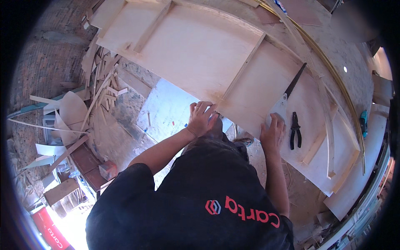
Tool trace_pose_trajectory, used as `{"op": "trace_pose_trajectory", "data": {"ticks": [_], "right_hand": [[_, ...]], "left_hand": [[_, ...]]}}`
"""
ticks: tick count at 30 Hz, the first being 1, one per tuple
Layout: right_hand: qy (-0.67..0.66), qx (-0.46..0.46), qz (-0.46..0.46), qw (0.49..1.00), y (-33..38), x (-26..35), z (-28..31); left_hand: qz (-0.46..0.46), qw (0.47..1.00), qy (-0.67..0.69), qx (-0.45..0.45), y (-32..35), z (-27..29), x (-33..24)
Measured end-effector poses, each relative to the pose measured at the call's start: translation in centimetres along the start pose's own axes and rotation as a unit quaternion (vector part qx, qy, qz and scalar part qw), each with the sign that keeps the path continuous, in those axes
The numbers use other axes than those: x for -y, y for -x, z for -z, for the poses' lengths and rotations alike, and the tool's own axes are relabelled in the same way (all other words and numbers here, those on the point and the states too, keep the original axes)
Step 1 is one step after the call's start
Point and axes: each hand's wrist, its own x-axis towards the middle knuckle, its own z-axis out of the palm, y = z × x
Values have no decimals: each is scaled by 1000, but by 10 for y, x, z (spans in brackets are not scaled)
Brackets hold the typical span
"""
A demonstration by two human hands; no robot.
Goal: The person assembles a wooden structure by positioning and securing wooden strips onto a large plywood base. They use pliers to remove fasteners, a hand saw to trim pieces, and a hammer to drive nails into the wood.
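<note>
The left hand (pixel 201 118) curls its fingers over the near edge of the plywood panel (pixel 200 54), just where a batten (pixel 243 66) meets that edge. The right hand (pixel 273 133) lies open and flat on the panel, touching the blade end of the handsaw (pixel 287 98). Pliers (pixel 295 130) lie just beside it. This looks like steadying the panel before a cut; the next move would call for closing the right hand on the saw handle, farther up the panel.
</note>
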Motion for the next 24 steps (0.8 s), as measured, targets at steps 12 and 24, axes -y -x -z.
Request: {"op": "trace_pose_trajectory", "data": {"ticks": [12, 24], "right_hand": [[-192, -146, 37, 970, 4, -32, 27], [-426, 177, 40, 886, 41, -96, 144]], "left_hand": [[-27, 996, -44, 70, -9, -20, 17], [161, 977, -78, -114, 34, -43, -31]]}}
